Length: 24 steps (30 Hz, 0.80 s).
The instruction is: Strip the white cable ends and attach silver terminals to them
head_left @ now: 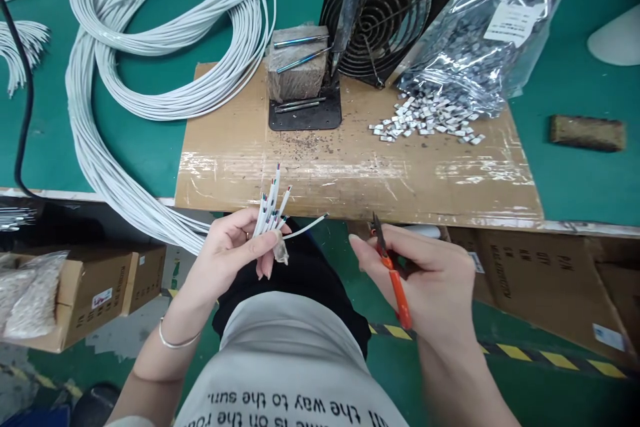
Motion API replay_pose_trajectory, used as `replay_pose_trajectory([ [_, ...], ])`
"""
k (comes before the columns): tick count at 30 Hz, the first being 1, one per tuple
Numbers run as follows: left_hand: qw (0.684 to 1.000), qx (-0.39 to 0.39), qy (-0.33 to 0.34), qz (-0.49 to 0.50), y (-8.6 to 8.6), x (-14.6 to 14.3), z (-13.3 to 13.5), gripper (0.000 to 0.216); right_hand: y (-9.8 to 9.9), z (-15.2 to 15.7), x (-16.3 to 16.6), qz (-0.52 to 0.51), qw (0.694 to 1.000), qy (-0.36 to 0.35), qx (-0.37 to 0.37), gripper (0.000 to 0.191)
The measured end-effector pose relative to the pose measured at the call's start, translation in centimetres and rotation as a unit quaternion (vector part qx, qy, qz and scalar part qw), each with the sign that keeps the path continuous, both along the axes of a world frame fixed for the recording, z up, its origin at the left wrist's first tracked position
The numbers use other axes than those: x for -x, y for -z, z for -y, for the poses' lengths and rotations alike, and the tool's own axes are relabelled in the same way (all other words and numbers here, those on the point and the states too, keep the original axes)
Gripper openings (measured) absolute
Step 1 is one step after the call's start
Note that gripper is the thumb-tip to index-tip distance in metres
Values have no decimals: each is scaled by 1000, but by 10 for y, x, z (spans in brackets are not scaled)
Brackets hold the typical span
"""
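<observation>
The fingers [253,248] of the left hand [225,257] are closed around a bundle of white cable ends [270,203], with the thumb pressing from the upper side. The bundle stands upright and fans out slightly. The stripped tips show coloured cores, and one cable end sticks out to the right. The bundle is held just below the front edge of the table [575,80], in front of the person's body.

The right hand [433,283] is curled around the orange handles of the cutters [395,280]. The dark nose of the tool points up and slightly left. It is near the protruding cable end but apart from it. Whether the blades are parted cannot be told.

A cardboard sheet [350,167] lies on the green table. On it are a wooden block [297,67] bearing metal tools and a pile of small white parts [430,121] spilling from a plastic bag [480,33]. A black fan [380,7] stands behind the block. Coils of white cable [175,33] lie to the left and run down over the table edge toward the left hand. A bracelet [175,341] sits on the left wrist.
</observation>
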<state>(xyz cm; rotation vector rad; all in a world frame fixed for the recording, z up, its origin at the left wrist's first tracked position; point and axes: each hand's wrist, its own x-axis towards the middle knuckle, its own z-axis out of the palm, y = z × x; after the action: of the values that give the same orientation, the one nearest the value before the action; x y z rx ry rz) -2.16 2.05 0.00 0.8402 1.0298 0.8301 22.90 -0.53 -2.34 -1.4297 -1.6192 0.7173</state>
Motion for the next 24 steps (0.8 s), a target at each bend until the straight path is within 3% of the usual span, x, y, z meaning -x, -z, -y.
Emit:
replay_pose_trajectory([
  [8,993,-32,-16,-111,-7,-9,8,21,-5,1,22,-115,991,-15,73,11],
  [24,993,-14,0,-117,-10,-11,9,19,-9,-9,43,-207,971,-42,113,10],
])
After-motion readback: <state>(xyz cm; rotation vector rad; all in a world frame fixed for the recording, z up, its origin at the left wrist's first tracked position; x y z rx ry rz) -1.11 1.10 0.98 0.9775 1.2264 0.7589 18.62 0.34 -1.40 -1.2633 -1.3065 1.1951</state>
